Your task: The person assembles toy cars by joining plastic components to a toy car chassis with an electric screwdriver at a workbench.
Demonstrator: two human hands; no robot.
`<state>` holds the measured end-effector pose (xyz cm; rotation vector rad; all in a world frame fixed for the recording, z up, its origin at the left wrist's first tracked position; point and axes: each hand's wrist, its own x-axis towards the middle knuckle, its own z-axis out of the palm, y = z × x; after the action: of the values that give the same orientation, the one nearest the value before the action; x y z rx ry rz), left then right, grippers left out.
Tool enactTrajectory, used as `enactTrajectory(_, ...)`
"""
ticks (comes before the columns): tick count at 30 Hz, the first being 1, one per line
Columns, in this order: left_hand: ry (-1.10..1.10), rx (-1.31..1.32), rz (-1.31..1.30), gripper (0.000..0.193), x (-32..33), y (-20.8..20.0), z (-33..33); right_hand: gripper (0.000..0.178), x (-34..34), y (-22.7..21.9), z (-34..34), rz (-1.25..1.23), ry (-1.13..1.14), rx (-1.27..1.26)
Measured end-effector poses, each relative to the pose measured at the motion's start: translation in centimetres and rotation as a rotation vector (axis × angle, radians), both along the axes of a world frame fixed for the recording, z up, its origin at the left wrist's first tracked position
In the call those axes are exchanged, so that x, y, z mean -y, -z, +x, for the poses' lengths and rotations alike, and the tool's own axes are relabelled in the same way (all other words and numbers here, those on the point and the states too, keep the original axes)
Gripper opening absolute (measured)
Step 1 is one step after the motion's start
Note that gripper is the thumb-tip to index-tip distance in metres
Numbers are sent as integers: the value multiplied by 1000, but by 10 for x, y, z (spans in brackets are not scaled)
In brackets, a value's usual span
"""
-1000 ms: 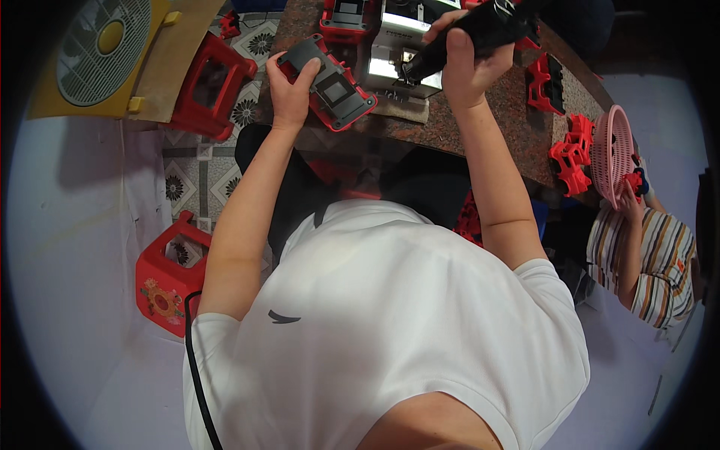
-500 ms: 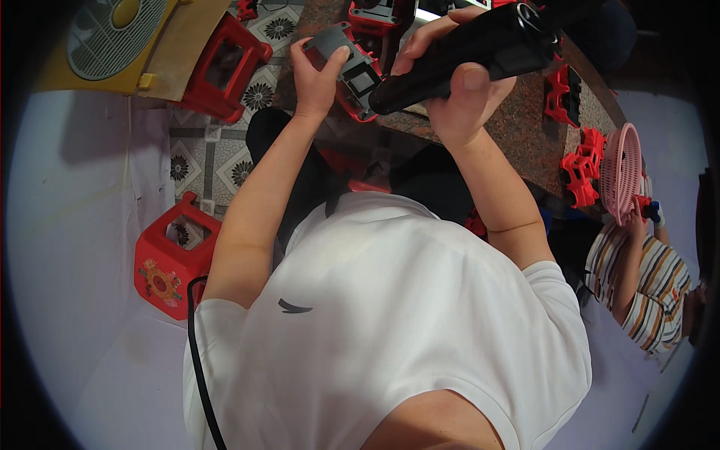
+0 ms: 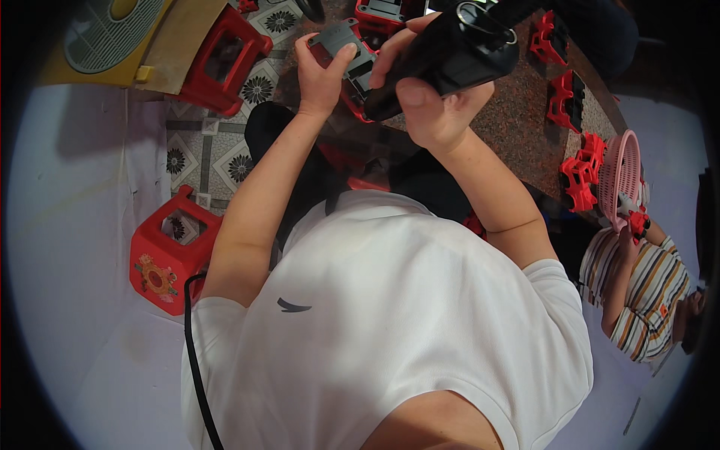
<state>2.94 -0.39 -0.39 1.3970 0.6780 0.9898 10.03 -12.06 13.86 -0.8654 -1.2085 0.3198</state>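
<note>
My left hand [image 3: 321,84] grips the left end of a red and grey plastic housing [image 3: 330,42] at the near edge of the table, thumb on its grey face. Wrapped round a thick black electric screwdriver [image 3: 457,52], my right hand [image 3: 439,116] holds it at a slant. A wire hanging loop shows at its upper right end. Its narrower lower end lies over the housing's right part and hides that part. Whether the tip touches a screw cannot be seen. Just beyond stands another red and grey housing [image 3: 381,10].
Red and black parts [image 3: 566,101] line the right side of the speckled stone table [image 3: 517,112], near a pink basket [image 3: 621,176]. A person in a striped shirt [image 3: 637,300] holds a small red part there. Red stools [image 3: 169,251] and a yellow fan [image 3: 109,37] stand left.
My right hand and the screwdriver have shifted left and slightly down, its body tilting steeper. The left hand keeps its grip on the housing. The other person's hand with the red part has moved down.
</note>
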Motion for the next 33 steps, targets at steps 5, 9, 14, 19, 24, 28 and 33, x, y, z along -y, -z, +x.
enactTrajectory(5,51,90,-61,60,-12,27,0,48,-4,-13,8,-35,21,-163)
enactTrajectory(9,35,30,-3,58,-3,8,0,44,-16,0,78,638,-247,-295)
enactTrajectory(14,57,60,-58,56,-4,5,-4,40,29,5,92,61,353,298)
enactTrajectory(19,52,52,-33,54,-3,3,-2,38,25,16,88,137,349,176)
enactTrajectory(24,61,61,-49,55,-5,2,-5,35,7,-20,86,-150,339,-182)
enactTrajectory(28,48,47,-46,57,-4,4,-3,28,-15,-44,75,74,295,-130)
enactTrajectory(33,18,-40,-61,62,-9,11,-3,27,-68,-41,65,284,374,55)
